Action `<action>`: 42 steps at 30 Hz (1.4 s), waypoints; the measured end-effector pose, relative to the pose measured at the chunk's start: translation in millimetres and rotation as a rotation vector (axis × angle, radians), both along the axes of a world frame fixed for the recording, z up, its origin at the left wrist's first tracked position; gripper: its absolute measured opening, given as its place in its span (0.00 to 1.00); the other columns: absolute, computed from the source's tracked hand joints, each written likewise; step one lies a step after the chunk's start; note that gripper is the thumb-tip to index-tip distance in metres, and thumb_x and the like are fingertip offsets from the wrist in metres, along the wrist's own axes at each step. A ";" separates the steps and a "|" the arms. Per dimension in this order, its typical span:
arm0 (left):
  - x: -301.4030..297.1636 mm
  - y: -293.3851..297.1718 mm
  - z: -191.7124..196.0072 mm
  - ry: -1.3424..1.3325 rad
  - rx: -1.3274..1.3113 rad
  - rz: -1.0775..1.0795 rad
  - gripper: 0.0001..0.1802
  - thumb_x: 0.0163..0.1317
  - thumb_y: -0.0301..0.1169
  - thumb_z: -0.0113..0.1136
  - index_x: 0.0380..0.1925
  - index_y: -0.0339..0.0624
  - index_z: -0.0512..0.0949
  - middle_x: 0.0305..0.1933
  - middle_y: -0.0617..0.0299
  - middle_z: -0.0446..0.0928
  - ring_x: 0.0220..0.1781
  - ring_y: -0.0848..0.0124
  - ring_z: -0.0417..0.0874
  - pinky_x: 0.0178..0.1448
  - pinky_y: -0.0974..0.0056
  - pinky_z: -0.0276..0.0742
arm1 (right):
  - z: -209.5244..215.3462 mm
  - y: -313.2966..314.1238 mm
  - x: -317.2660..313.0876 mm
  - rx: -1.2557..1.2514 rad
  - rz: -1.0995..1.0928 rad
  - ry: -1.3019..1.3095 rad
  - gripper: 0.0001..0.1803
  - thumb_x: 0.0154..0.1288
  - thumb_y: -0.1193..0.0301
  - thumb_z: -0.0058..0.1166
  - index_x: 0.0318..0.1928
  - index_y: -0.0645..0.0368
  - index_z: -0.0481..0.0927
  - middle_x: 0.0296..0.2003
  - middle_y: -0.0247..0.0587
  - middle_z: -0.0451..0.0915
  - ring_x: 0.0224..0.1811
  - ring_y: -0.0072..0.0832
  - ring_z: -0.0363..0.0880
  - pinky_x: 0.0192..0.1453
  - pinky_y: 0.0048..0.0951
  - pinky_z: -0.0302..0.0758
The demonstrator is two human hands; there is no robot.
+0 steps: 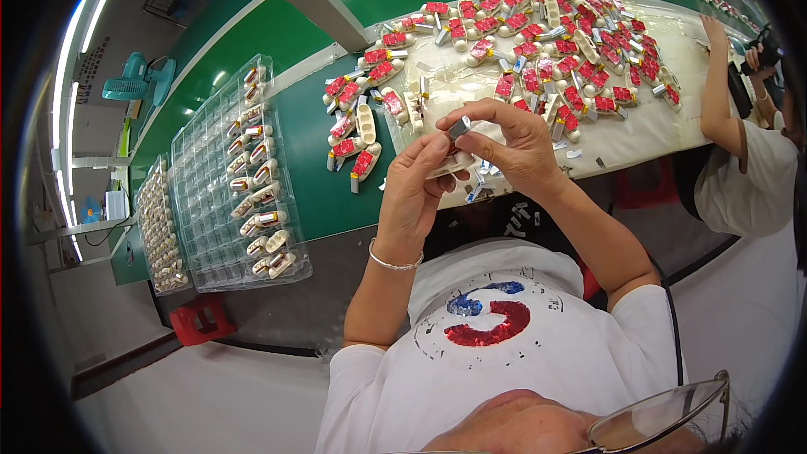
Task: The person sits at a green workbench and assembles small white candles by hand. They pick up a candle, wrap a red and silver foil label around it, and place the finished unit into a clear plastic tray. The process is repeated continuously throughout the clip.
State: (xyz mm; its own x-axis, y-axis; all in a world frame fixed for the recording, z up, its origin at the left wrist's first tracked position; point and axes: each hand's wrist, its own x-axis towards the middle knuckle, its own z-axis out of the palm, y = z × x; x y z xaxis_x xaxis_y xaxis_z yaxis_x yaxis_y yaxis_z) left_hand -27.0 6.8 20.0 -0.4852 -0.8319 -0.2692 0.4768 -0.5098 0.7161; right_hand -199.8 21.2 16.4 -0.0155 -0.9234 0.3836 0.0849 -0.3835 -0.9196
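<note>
A long green workbench [319, 176] runs across a workshop floor, and a pale sheet [639, 130] laid over its far part carries a heap of small cream parts with red labels [546, 59], kept there within easy reach. Left of that heap a clear plastic tray [214, 193] with rows of pockets holds a column of the same parts, one per pocket, which keeps them separate and in order; a second, fuller tray [158, 235] lies just beyond it.

Near the heap's front edge both hands are raised together. The left hand [412, 193] cradles a cream part from below, fingers curled around it. The right hand [517, 147] has thumb and forefinger pinched on a small metal clip [459, 127], which sits at the fingertips just above the left thumb. Another person's arm [719, 88] reaches onto the sheet at the heap's right.
</note>
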 end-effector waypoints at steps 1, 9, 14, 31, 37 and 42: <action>1.1 -0.6 -1.2 0.015 -0.028 -0.005 0.13 0.67 0.32 0.59 0.47 0.35 0.78 0.40 0.59 0.83 0.35 0.72 0.85 0.35 0.75 0.76 | 0.7 0.2 -0.2 0.038 -0.010 -0.030 0.12 0.63 0.73 0.63 0.47 0.60 0.84 0.43 0.37 0.85 0.45 0.21 0.82 0.49 0.23 0.77; -4.9 9.7 12.3 -0.351 -0.457 0.232 0.21 0.61 0.19 0.63 0.56 0.30 0.74 0.50 0.54 0.81 0.48 0.75 0.83 0.53 0.71 0.79 | 11.0 1.3 -8.0 -0.037 -0.068 0.165 0.12 0.63 0.73 0.62 0.47 0.61 0.83 0.40 0.39 0.83 0.42 0.24 0.81 0.44 0.24 0.77; -1.6 11.0 10.8 -0.368 -0.460 0.231 0.20 0.61 0.19 0.63 0.55 0.30 0.75 0.47 0.56 0.81 0.48 0.75 0.82 0.52 0.72 0.79 | 24.4 4.7 -6.0 -0.173 -0.162 0.469 0.14 0.59 0.75 0.63 0.48 0.56 0.84 0.37 0.39 0.82 0.41 0.31 0.81 0.42 0.29 0.77; 2.3 13.6 16.8 -0.353 -0.582 0.181 0.18 0.64 0.19 0.60 0.55 0.31 0.76 0.55 0.55 0.78 0.53 0.74 0.79 0.55 0.70 0.78 | 34.7 3.1 -13.1 -0.336 -0.136 0.640 0.13 0.58 0.72 0.64 0.46 0.50 0.86 0.32 0.33 0.80 0.35 0.31 0.78 0.36 0.31 0.74; 1.2 14.9 17.9 -0.398 -0.599 0.189 0.18 0.63 0.18 0.61 0.54 0.31 0.77 0.57 0.52 0.78 0.55 0.71 0.80 0.57 0.68 0.79 | 36.4 4.3 -14.0 -0.238 -0.087 0.610 0.12 0.58 0.72 0.64 0.44 0.50 0.86 0.32 0.33 0.80 0.35 0.31 0.78 0.36 0.32 0.74; -4.8 13.2 13.7 -0.413 -0.667 0.272 0.16 0.61 0.19 0.63 0.50 0.31 0.78 0.56 0.49 0.78 0.56 0.70 0.80 0.56 0.68 0.79 | 34.6 8.3 -5.4 -0.296 -0.196 0.713 0.13 0.57 0.72 0.65 0.45 0.51 0.86 0.34 0.34 0.80 0.38 0.32 0.78 0.39 0.32 0.75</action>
